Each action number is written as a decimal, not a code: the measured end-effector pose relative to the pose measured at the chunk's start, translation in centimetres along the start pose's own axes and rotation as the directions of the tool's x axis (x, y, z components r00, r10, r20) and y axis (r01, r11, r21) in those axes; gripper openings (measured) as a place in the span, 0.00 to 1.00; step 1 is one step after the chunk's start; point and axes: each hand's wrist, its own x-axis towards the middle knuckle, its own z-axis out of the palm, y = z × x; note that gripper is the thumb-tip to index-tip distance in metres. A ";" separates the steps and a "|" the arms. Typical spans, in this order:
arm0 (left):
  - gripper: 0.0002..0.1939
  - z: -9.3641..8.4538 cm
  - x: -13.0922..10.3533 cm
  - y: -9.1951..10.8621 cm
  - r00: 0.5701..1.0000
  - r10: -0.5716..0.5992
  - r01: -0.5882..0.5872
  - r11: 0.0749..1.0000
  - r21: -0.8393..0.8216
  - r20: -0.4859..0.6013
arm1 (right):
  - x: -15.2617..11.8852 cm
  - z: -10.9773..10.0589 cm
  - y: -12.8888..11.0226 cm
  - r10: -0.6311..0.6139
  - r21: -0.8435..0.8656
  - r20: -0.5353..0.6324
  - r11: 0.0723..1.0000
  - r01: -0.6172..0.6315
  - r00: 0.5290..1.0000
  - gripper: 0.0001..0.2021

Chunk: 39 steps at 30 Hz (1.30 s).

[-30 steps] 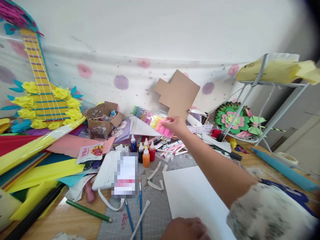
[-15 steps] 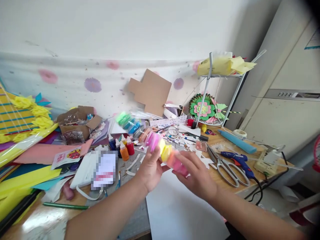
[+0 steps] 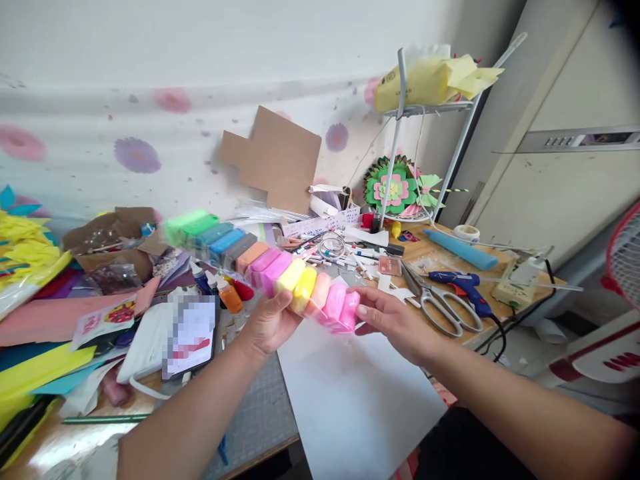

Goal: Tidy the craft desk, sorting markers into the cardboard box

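Note:
A long clear-wrapped pack of coloured modelling clay [image 3: 280,267] is held up at a slant over the table. Its blocks run from green at the upper left through blue, grey, orange, purple and yellow to pink at the lower right. My left hand [image 3: 273,323] is closed around its lower edge near the yellow blocks, thumb on top. At the pink end, my right hand [image 3: 393,323] is closed on the wrapping, with some fingertips hidden behind it. Beneath both hands lies a large white sheet [image 3: 350,407].
Paint bottles [image 3: 229,295] and a phone [image 3: 193,337] are on the left. Scissors [image 3: 445,300] and a blue glue gun [image 3: 463,287] lie right of the hands. Pens and paper scraps clutter the back, near a brown cardboard piece [image 3: 280,160] and a white rack [image 3: 393,160].
The clay pack has come nearer and its blocks show more clearly. My right hand has shifted to its pink end. The view has turned slightly, so the surroundings sit further left and higher.

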 end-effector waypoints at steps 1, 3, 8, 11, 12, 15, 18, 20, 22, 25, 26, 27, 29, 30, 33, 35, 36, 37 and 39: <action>0.28 -0.1 0.1 0.0 1.000 0.005 -0.005 1.000 -0.004 -0.011 | 0.2 0.1 -0.1 0.049 0.106 0.020 0.993 -0.051 0.999 0.22; 0.28 0.0 0.1 0.2 0.999 0.027 -0.027 1.000 -0.011 -0.036 | 0.4 0.4 -0.3 0.101 0.250 -0.005 0.963 -0.097 0.995 0.22; 0.29 0.9 -0.1 0.7 0.993 0.081 -0.075 0.995 0.069 -0.089 | 0.3 1.0 -1.0 0.179 0.386 0.012 0.907 -0.170 0.984 0.24; 0.30 1.3 -0.1 0.7 0.991 0.097 -0.089 0.991 0.098 -0.088 | 0.0 1.3 -1.0 0.237 0.386 0.116 0.884 -0.264 0.965 0.21; 0.31 1.3 -0.1 0.7 0.991 0.106 -0.097 0.990 0.103 -0.086 | -0.2 1.4 -0.9 0.256 0.378 0.142 0.879 -0.291 0.956 0.22; 0.31 1.4 0.0 0.5 0.989 0.122 -0.113 0.987 0.115 -0.081 | -0.4 1.4 -0.7 0.295 0.338 0.183 0.877 -0.341 0.938 0.25; 0.31 1.4 -0.1 0.3 0.993 0.105 -0.098 0.987 0.126 -0.049 | -0.4 1.2 -0.3 0.295 0.323 0.187 0.882 -0.342 0.937 0.25; 0.31 1.3 -0.2 0.2 0.995 0.102 -0.100 0.987 0.125 -0.013 | -0.4 1.2 -0.1 0.274 0.346 0.159 0.884 -0.314 0.948 0.23; 0.30 1.2 -0.2 0.1 0.994 0.105 -0.106 0.987 0.125 0.008 | -0.3 1.1 0.2 0.259 0.382 0.110 0.880 -0.282 0.959 0.21; 0.30 0.9 -0.2 0.1 0.994 0.108 -0.107 0.985 0.134 0.001 | -0.2 0.9 0.2 0.240 0.445 0.037 0.865 -0.231 0.970 0.18; 0.31 0.8 -0.2 0.1 0.994 0.107 -0.105 0.985 0.138 -0.013 | -0.2 0.9 0.1 0.226 0.462 0.022 0.862 -0.211 0.974 0.17; 0.31 0.7 -0.2 0.1 0.994 0.105 -0.100 0.985 0.142 -0.026 | -0.2 0.8 0.0 0.210 0.476 0.005 0.860 -0.187 0.978 0.16; 0.32 0.7 -0.2 0.0 0.994 0.102 -0.094 0.984 0.154 -0.046 | -0.1 0.7 -0.4 0.183 0.488 -0.030 0.861 -0.146 0.983 0.15; 0.31 0.7 -0.2 0.0 0.993 0.108 -0.098 0.982 0.163 -0.050 | -0.1 0.7 -0.6 0.181 0.488 -0.046 0.862 -0.136 0.982 0.16; 0.30 1.2 -0.3 -0.3 0.988 0.149 -0.138 0.971 0.194 -0.042 | -0.2 0.6 -1.0 0.206 0.481 -0.058 0.863 -0.154 0.977 0.16; 0.31 1.6 -0.4 -0.5 0.986 0.159 -0.147 0.967 0.209 -0.040 | -0.3 0.5 -1.2 0.239 0.471 -0.036 0.861 -0.194 0.970 0.15; 0.31 1.8 -0.5 -0.6 0.987 0.158 -0.145 0.965 0.217 -0.042 | -0.3 0.4 -1.2 0.252 0.462 -0.013 0.860 -0.217 0.968 0.14; 0.32 1.9 -0.8 -0.6 0.987 0.153 -0.139 0.964 0.226 -0.045 | -0.4 0.4 -1.2 0.260 0.451 0.013 0.860 -0.238 0.965 0.14; 0.34 1.8 -1.4 -0.5 0.988 0.142 -0.125 0.961 0.247 -0.053 | -0.5 0.2 -1.2 0.257 0.433 0.058 0.864 -0.256 0.965 0.14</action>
